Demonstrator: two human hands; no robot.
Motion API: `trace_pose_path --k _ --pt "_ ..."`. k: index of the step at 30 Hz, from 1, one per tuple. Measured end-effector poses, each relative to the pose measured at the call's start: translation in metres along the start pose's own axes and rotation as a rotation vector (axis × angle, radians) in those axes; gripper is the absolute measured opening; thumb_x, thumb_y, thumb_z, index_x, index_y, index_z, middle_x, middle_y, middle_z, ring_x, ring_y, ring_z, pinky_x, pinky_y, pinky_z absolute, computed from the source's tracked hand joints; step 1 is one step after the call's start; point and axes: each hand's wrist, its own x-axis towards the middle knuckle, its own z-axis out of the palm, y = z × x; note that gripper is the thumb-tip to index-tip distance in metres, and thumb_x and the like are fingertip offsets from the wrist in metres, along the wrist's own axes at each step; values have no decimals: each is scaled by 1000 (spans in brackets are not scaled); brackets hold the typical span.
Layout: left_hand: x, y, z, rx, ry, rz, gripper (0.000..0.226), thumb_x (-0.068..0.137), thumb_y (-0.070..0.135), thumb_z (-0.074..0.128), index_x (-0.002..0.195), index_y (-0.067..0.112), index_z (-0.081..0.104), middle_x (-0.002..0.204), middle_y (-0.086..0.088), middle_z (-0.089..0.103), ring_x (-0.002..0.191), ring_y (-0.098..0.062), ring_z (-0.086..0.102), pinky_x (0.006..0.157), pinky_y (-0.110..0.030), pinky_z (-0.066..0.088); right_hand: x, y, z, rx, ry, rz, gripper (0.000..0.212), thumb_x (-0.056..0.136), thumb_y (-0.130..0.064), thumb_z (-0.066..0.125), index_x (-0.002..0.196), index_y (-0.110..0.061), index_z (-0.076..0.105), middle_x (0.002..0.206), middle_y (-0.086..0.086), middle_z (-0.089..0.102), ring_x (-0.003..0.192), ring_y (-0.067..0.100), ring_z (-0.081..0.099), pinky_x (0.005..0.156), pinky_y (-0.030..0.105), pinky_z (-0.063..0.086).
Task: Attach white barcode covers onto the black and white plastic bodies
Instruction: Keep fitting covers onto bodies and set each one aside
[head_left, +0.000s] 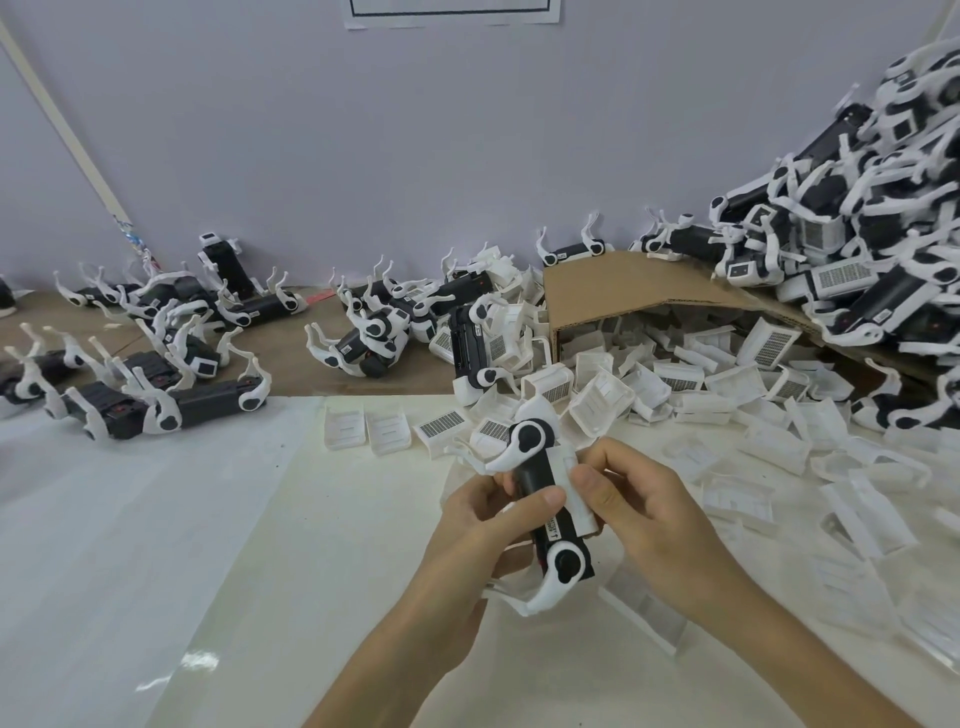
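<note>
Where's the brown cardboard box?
In the head view, the cardboard box lies tipped over at the back, right of the middle, with white covers spilling from its mouth and a heap of black and white bodies on its right.

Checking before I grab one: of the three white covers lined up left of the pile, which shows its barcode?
The rightmost cover: its barcode grid faces up, while the left cover and middle cover show no barcode.

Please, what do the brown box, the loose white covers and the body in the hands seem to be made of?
Brown box: corrugated cardboard, matte; fluting shows along its cut edge. White covers: probably moulded plastic, smooth, faint sheen, thin identical walls. Held body: likely hard plastic, black satin shell with white clips.
</note>
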Motion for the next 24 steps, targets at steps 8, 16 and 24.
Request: trace_pose_path --k 8,16,24 --pt "-3 2 -2 11 18 4 53 73 34 78 119 9 67 114 -13 74 105 -32 71 104 -57 49 0 -1 0 23 -53 11 23 90 -49 54 72 -35 59 64 -5 57 65 10 55 66 17 46" --pt "-2 2 -3 -5 11 15 66 62 46 83 114 8 68 109 -13 75 102 -28 72 92 -47 57 -1 -3 -3 52 -106 21 25 93 -35 53 84 -13 60 71 -3 61 69 11 57 68 21 47" --pt "-3 5 -3 -75 3 136 61 69 45 82 112 4 67 104 -16 75 95 -29 73 83 -32 56 0 -6 -4 255 -54 84 43 78 -38 72 104 -7 58 91 9 63 71 19 54 67 27 50"
